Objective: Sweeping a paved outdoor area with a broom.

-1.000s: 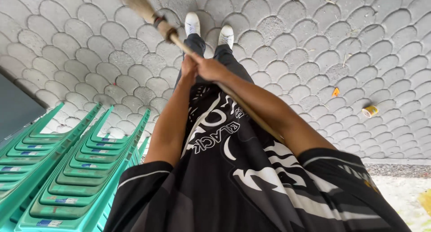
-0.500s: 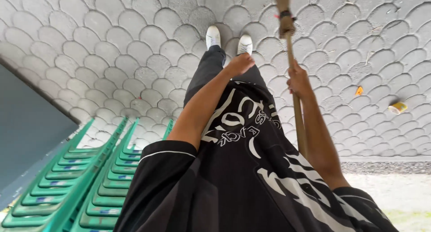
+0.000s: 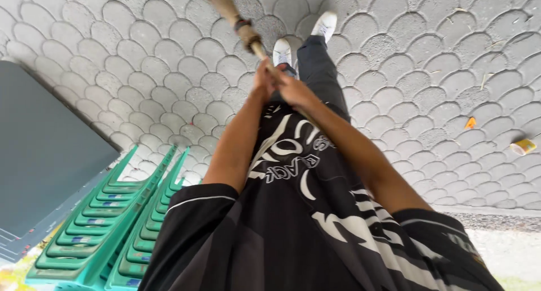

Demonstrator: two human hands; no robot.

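- Stacked green plastic chairs at my lower left, beside a dark grey panel.
- My left hand and right hand, touching each other, both wrapped tight round the broom handle.
- Broom slants up and left from my grip; bound bristle end at top edge.
- My white shoes on scalloped grey paving.
- Far right: small yellow cup lying on its side, orange scrap near.
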